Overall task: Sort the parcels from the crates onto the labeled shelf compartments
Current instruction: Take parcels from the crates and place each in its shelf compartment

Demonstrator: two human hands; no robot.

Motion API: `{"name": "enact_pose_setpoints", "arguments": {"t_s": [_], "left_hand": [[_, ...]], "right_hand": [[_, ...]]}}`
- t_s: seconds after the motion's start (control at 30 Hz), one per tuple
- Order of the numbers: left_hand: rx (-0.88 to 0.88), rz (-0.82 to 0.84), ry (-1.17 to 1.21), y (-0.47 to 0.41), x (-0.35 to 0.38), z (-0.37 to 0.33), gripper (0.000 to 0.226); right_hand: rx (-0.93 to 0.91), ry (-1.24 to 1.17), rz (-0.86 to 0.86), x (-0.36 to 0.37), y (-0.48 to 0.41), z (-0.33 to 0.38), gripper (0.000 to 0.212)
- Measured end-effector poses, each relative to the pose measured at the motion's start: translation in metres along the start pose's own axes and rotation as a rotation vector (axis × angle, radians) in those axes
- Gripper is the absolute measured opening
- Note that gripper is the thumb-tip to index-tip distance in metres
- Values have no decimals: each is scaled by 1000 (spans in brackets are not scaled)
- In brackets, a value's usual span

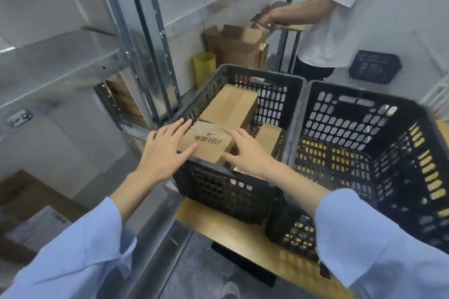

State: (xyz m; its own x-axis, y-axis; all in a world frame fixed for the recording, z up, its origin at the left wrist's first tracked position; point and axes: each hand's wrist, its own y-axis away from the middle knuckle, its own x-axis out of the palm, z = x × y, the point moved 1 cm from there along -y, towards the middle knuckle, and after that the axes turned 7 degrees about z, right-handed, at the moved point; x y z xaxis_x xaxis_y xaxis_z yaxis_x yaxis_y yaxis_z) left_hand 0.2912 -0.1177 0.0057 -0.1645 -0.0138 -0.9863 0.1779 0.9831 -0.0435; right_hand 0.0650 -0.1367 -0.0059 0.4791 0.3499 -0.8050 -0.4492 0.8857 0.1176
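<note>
left grip point(165, 150) and right grip point(245, 153) both on the small printed parcel point(206, 143). fingers straight and spread wide, touching it from either side, not curled round it. left thumb lies on its top face.
parcel sits in the left crate point(243, 184), at the crate's near left corner, up by the rim. its near edge is hidden behind the rim. print on top is blurred, can't read it.
behind it in the same crate is a larger box point(230, 104), and to the right another box point(268, 137), partly covered by the right grip. what's under them is hidden.
left crate stands at the tabletop's point(243, 233) left edge, with the right crate point(364, 141) touching it. the right sleeve point(379, 238) cuts off that crate's near corner and the tabletop's right edge.
metal shelf point(60, 60) on the left, heavily blurred. its label point(19, 118) is unreadable, lower compartments mostly out of frame.
second person point(340, 19) at the back, cut off above the shoulder, hands at an open carton point(238, 46). blue crate point(375, 67) beside them.
</note>
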Motion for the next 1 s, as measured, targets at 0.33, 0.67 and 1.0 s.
{"name": "enact_pose_setpoints", "arguments": {"t_s": [0.33, 0.67, 1.0], "left_hand": [[113, 68, 111, -47, 32, 41, 73], [111, 173, 316, -68, 40, 42, 86], [-27, 384, 440, -102, 47, 42, 105]], "right_hand": [[29, 195, 41, 28, -42, -18, 85], [86, 47, 2, 21, -45, -47, 86], [165, -118, -3, 9, -47, -63, 85]]}}
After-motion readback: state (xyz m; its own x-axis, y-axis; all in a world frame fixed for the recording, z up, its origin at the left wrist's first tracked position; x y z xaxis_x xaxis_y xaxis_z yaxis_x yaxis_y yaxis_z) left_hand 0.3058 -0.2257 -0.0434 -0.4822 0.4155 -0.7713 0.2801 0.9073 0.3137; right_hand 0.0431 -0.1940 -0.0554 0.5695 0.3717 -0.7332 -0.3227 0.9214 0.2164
